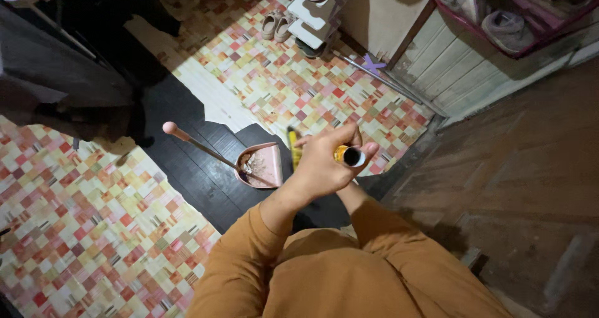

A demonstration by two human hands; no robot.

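My left hand [321, 165] is closed around the top of a yellow broom handle [353, 156], seen end-on with its black cap toward me. A strip of the yellow broom head [292, 148] shows just left of that hand, low over the floor. My right forearm [360, 200], in an orange sleeve, runs up under the left hand, and its hand is hidden there. A pink dustpan [267, 165] with some dirt in it stands on the dark floor beside the broom head. Its long handle [199, 144] leans away to the left.
Chequered vinyl flooring [93, 218] is torn back around a dark bare patch [187, 174]. A white shoe rack [310, 15] with shoes stands at the back. A metal pole [380, 76] lies along the wall. A pink shelf [499, 28] is at top right, with brown boards [518, 168] at right.
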